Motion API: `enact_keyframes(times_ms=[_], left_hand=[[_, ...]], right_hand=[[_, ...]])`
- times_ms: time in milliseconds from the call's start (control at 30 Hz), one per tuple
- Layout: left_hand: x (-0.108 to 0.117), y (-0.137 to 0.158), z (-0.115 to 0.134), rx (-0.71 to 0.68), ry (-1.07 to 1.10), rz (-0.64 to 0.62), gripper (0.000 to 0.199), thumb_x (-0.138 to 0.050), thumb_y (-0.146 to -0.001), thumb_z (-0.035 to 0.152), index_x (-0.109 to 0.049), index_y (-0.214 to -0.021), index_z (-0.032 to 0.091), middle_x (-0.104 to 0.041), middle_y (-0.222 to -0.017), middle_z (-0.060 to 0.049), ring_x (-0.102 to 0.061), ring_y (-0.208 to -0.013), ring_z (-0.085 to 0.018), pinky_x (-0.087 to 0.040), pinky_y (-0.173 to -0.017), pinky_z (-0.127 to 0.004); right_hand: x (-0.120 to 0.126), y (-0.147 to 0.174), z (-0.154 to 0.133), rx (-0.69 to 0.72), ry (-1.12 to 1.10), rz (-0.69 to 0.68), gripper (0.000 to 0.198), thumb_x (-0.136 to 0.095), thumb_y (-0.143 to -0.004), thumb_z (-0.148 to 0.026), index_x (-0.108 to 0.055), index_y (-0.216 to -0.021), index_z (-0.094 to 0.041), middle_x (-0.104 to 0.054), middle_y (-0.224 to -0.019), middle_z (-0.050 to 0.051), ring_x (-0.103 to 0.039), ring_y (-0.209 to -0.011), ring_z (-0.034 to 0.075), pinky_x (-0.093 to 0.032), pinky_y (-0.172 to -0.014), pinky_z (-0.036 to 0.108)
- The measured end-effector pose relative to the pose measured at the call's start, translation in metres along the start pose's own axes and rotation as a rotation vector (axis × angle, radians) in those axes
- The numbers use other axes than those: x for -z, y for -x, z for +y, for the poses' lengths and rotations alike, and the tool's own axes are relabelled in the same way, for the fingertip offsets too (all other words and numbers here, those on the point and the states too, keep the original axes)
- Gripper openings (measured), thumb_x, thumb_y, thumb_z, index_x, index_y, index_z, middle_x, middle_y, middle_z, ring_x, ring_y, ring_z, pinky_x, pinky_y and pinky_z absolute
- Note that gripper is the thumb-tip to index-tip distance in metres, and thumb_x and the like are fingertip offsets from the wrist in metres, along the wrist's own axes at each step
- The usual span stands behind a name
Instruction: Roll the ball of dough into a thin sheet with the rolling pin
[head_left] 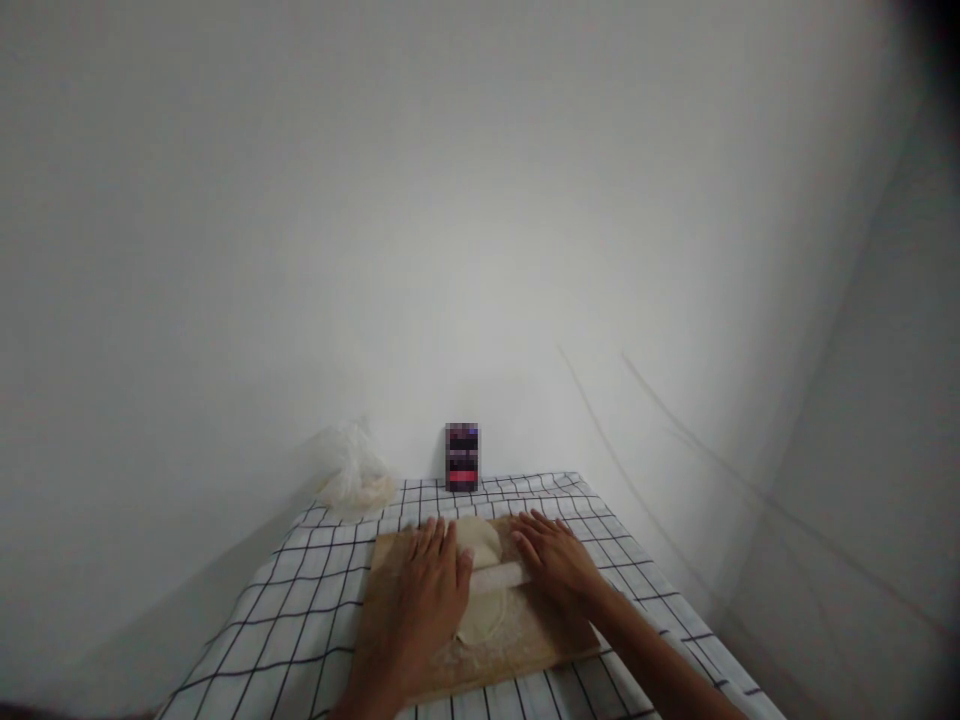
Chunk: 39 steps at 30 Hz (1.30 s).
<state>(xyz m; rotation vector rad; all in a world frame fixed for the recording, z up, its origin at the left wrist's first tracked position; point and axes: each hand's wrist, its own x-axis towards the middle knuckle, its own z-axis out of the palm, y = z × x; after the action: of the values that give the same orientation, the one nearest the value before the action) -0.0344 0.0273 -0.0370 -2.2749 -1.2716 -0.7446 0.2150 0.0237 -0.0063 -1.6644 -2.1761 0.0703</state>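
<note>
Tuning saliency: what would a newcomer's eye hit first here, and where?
Likely the bare left hand and right hand over a pale cylindrical rolling pin across flat cream dough, lower centre on a tan wooden board. Next, a dark upright rectangle, pixelated, by the white wall. Left of that, a translucent plastic bag.

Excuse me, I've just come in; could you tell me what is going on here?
A person has the left hand and right hand over opposite ends of a pale rolling pin, fingers extended. The pin lies across a flat sheet of dough, which shows on both sides of it. The dough lies on a wooden board set on a checked tablecloth. Farther back, to the left, sits a clear plastic bag; its contents are unclear.
</note>
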Motion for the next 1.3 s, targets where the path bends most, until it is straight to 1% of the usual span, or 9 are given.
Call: enact_keyframes(times_ms=[200, 333, 433, 567, 667, 767, 933, 1100, 1300], left_hand=[[-0.005, -0.010, -0.005, 0.021, -0.040, -0.053, 0.044, -0.041, -0.103, 0.028, -0.059, -0.138, 0.009, -0.064, -0.141, -0.021, -0.056, -0.137, -0.035, -0.046, -0.112, -0.059], [-0.008, -0.006, 0.004, 0.080, -0.090, -0.020, 0.043, -0.042, -0.100, 0.024, -0.063, -0.135, 0.009, -0.063, -0.143, -0.019, -0.053, -0.139, -0.035, -0.045, -0.113, -0.058], [-0.010, -0.005, 0.009, 0.111, -0.090, 0.024, 0.043, -0.045, -0.099, 0.023, -0.063, -0.136, 0.013, -0.062, -0.145, -0.015, -0.052, -0.140, -0.034, -0.046, -0.113, -0.057], [-0.014, -0.003, 0.008, 0.087, -0.111, 0.106, 0.045, -0.046, -0.097, 0.021, -0.062, -0.138, 0.011, -0.059, -0.148, -0.016, -0.052, -0.141, -0.035, -0.048, -0.111, -0.057], [-0.018, -0.001, 0.002, 0.032, -0.150, 0.147, 0.047, -0.048, -0.097, 0.023, -0.060, -0.140, 0.011, -0.058, -0.149, -0.016, -0.052, -0.140, -0.036, -0.051, -0.108, -0.056], [-0.023, 0.002, -0.004, -0.015, -0.165, 0.151, 0.050, -0.050, -0.097, 0.026, -0.055, -0.146, 0.013, -0.056, -0.151, -0.015, -0.052, -0.140, -0.036, -0.052, -0.106, -0.055], [-0.031, 0.004, -0.009, -0.031, -0.130, 0.143, 0.056, -0.051, -0.099, 0.032, -0.048, -0.152, 0.014, -0.052, -0.155, -0.015, -0.051, -0.141, -0.036, -0.055, -0.104, -0.054], [-0.034, 0.005, -0.008, -0.013, -0.082, 0.157, 0.059, -0.052, -0.098, 0.032, -0.044, -0.154, 0.012, -0.050, -0.156, -0.016, -0.048, -0.144, -0.036, -0.054, -0.106, -0.054], [-0.033, 0.003, -0.004, 0.012, -0.061, 0.235, 0.054, -0.048, -0.098, 0.029, -0.051, -0.148, 0.010, -0.055, -0.152, -0.017, -0.051, -0.142, -0.035, -0.054, -0.104, -0.055]], right_hand=[[-0.011, -0.017, 0.007, 0.011, -0.039, 0.034, 0.050, -0.034, -0.107, -0.046, -0.065, -0.138, -0.022, -0.058, -0.150, 0.014, -0.047, -0.145, 0.031, -0.036, -0.119, 0.055], [-0.007, -0.025, 0.014, 0.031, -0.090, 0.094, 0.039, -0.052, -0.100, -0.045, -0.070, -0.127, -0.024, -0.069, -0.135, 0.013, -0.064, -0.126, 0.031, -0.047, -0.108, 0.050], [0.012, -0.065, 0.018, 0.047, -0.132, 0.218, 0.034, -0.059, -0.095, -0.040, -0.068, -0.123, -0.022, -0.071, -0.122, 0.012, -0.070, -0.107, 0.025, -0.054, -0.095, 0.040], [0.037, -0.147, 0.012, 0.062, -0.168, 0.414, 0.024, -0.057, -0.097, -0.033, -0.067, -0.115, -0.020, -0.067, -0.114, 0.010, -0.068, -0.098, 0.021, -0.054, -0.087, 0.035], [0.038, -0.195, 0.002, 0.115, -0.180, 0.481, 0.018, -0.062, -0.093, -0.027, -0.069, -0.108, -0.022, -0.065, -0.107, 0.006, -0.065, -0.091, 0.018, -0.052, -0.085, 0.032], [0.027, -0.220, -0.004, 0.150, -0.175, 0.524, 0.017, -0.065, -0.092, -0.027, -0.072, -0.107, -0.024, -0.065, -0.105, 0.004, -0.064, -0.094, 0.019, -0.050, -0.087, 0.033], [0.007, -0.230, -0.006, 0.131, -0.146, 0.592, 0.012, -0.069, -0.091, -0.036, -0.074, -0.094, -0.025, -0.064, -0.106, 0.005, -0.060, -0.103, 0.024, -0.046, -0.092, 0.038], [-0.001, -0.231, -0.012, 0.084, -0.103, 0.663, 0.013, -0.068, -0.092, -0.037, -0.072, -0.092, -0.025, -0.063, -0.106, 0.006, -0.057, -0.105, 0.026, -0.042, -0.089, 0.039], [-0.002, -0.230, -0.012, 0.088, -0.086, 0.690, 0.014, -0.062, -0.096, -0.033, -0.072, -0.092, -0.024, -0.063, -0.105, 0.006, -0.057, -0.104, 0.025, -0.041, -0.087, 0.038]])
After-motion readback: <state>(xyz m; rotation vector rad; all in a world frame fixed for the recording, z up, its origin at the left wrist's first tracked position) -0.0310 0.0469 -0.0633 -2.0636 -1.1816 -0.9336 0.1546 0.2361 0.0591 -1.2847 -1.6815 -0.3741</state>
